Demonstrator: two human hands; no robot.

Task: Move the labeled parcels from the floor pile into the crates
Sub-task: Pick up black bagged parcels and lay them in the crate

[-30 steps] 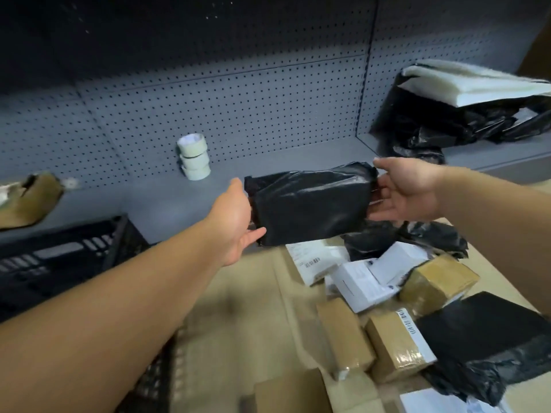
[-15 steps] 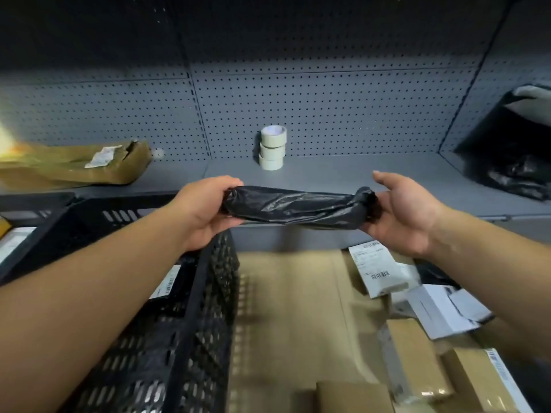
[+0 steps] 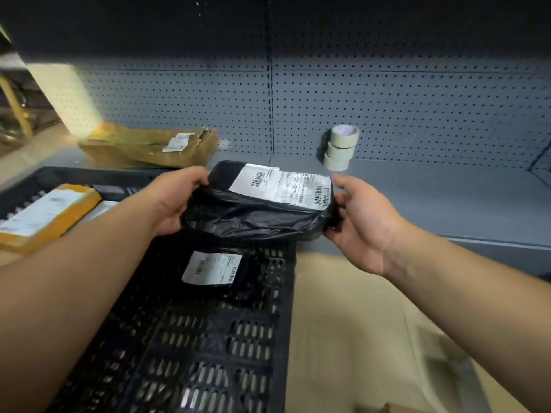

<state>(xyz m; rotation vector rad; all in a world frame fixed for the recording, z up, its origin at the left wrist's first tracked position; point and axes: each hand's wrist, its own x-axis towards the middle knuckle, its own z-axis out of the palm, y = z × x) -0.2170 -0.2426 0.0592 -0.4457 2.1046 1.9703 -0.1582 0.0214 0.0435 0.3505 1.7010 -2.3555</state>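
a black parcel, label up, is being held above the far end of a black crate; its left end is being gripped by the left hand, its right end pinched by the right hand. another labeled black parcel is lying inside the crate.

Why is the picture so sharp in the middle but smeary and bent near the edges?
Head view: the wide lens bows the shelf edge; motion blur smears the crate below, while the held parcel label stays fairly crisp; a bright patch glares upper left.
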